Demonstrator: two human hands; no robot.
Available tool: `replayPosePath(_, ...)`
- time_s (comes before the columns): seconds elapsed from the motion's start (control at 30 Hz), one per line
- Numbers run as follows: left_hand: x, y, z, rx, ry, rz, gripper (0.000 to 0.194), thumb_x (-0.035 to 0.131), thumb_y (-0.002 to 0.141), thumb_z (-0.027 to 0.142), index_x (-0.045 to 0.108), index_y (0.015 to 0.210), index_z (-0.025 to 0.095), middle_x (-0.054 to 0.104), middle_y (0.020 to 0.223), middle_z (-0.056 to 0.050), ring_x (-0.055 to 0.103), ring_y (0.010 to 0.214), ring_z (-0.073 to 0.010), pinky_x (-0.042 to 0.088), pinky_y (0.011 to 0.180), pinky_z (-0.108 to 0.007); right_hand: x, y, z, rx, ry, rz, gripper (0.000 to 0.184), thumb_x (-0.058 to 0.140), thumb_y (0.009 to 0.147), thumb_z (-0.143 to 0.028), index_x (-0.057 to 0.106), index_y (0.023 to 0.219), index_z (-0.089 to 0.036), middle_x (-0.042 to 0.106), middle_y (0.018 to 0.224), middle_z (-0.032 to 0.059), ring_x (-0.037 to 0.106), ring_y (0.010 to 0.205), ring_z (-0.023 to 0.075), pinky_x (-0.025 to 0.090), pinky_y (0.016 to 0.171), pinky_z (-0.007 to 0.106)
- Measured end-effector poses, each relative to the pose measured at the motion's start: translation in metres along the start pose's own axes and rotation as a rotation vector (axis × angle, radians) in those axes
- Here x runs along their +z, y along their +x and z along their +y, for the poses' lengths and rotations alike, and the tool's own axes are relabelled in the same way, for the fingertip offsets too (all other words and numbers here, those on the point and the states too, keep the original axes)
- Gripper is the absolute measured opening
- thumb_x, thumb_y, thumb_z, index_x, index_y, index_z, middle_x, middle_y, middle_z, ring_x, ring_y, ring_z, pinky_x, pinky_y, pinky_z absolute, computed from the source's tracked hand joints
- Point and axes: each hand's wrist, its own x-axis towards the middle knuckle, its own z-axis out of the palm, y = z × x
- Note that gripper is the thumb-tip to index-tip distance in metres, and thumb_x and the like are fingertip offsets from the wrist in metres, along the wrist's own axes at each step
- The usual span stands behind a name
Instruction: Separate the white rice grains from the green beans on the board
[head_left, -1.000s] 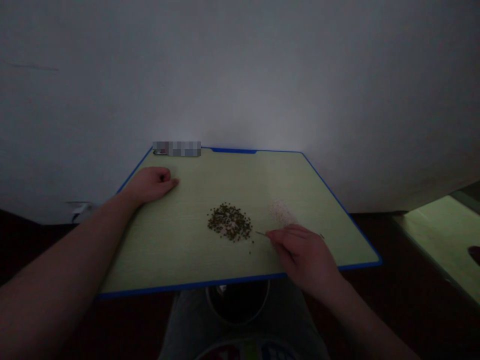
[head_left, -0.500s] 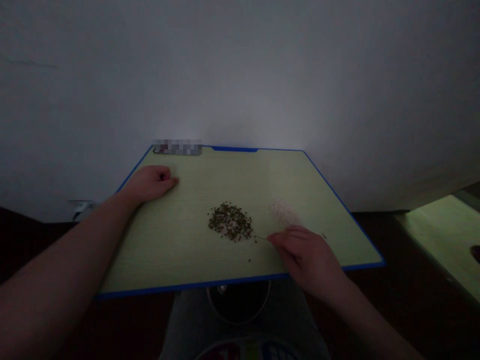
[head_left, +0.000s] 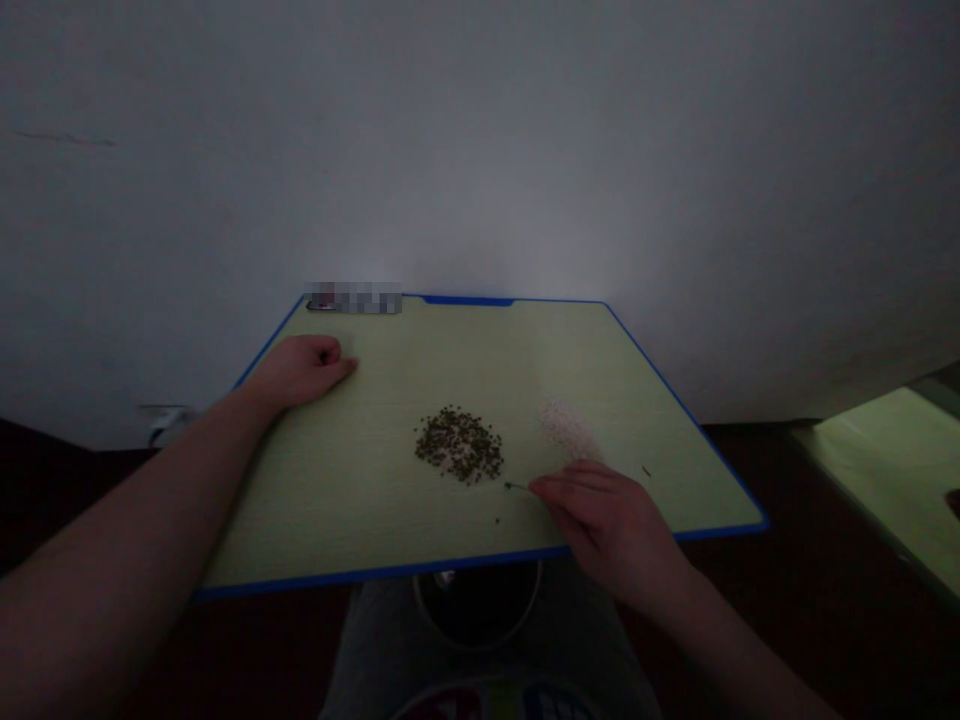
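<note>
My right hand (head_left: 604,515) pinches a thin needle-like stick (head_left: 520,486) near the table's front edge. The stick's tip is at a small dark bean (head_left: 508,485), just right of a pile of dark green beans mixed with pale grains (head_left: 459,445). Beyond my right hand lies a loose patch of small white grains (head_left: 568,427). On the left side of the table rests my left hand (head_left: 300,367), its fingers curled into a loose fist with nothing visible in it. One stray bean (head_left: 497,521) sits near the front edge.
The pale table (head_left: 337,520) has a blue rim and stands against a wall. A blurred-out item (head_left: 356,298) lies at its back left corner. Below the front edge, a metal bowl (head_left: 480,610) sits between my legs. A short dark sliver (head_left: 646,471) lies at the right.
My right hand has shifted slightly left and toward me, and the stick's tip has come down to a bean beside the pile. The left hand stays in place.
</note>
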Motion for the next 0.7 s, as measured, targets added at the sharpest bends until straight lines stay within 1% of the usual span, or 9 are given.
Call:
replayPosePath(0.2, 0.0022, 0.0024, -0.0041, 0.010, 0.013, -0.005, 0.039, 0.050, 0.079, 0.058, 0.041, 0.062, 0.024, 0.043, 0.056, -0.001, 0.044, 0.060, -0.0182, 0.032, 0.061, -0.033, -0.0051, -0.0060, -0.0038, -0.010, 0.004, -0.009, 0.031, 0.051, 0.095, -0.006, 0.077, 0.107, -0.016, 0.084, 0.094, 0.0066, 0.076, 0.078, 0.0205, 0.065, 0.076, 0.036)
replayPosePath(0.4, 0.0017, 0.0025, -0.0043, 0.000, 0.028, -0.014, 0.038, 0.050, 0.078, 0.059, 0.043, 0.064, 0.024, 0.046, 0.057, -0.001, 0.046, 0.060, -0.0180, 0.032, 0.060, -0.033, 0.0013, -0.0006, -0.0001, -0.014, -0.010, 0.010, 0.030, 0.051, 0.096, -0.006, 0.077, 0.105, -0.015, 0.084, 0.096, 0.0081, 0.077, 0.080, 0.0208, 0.065, 0.078, 0.036)
replayPosePath(0.57, 0.0014, 0.0018, -0.0033, 0.002, 0.032, -0.010, 0.038, 0.049, 0.078, 0.058, 0.042, 0.063, 0.024, 0.045, 0.056, -0.001, 0.046, 0.059, -0.0180, 0.032, 0.059, -0.033, 0.0028, -0.0018, -0.0023, -0.033, 0.002, -0.003, 0.028, 0.052, 0.096, -0.007, 0.076, 0.106, -0.014, 0.083, 0.092, 0.0073, 0.075, 0.077, 0.0218, 0.063, 0.073, 0.037)
replayPosePath(0.7, 0.0030, 0.0027, -0.0049, 0.016, 0.033, 0.006, 0.038, 0.049, 0.078, 0.058, 0.042, 0.062, 0.024, 0.045, 0.055, -0.001, 0.046, 0.058, -0.0180, 0.032, 0.059, -0.033, 0.0022, -0.0024, -0.0060, -0.053, 0.017, 0.016, 0.029, 0.051, 0.095, -0.005, 0.076, 0.105, -0.013, 0.083, 0.091, 0.0077, 0.075, 0.075, 0.0217, 0.063, 0.074, 0.037)
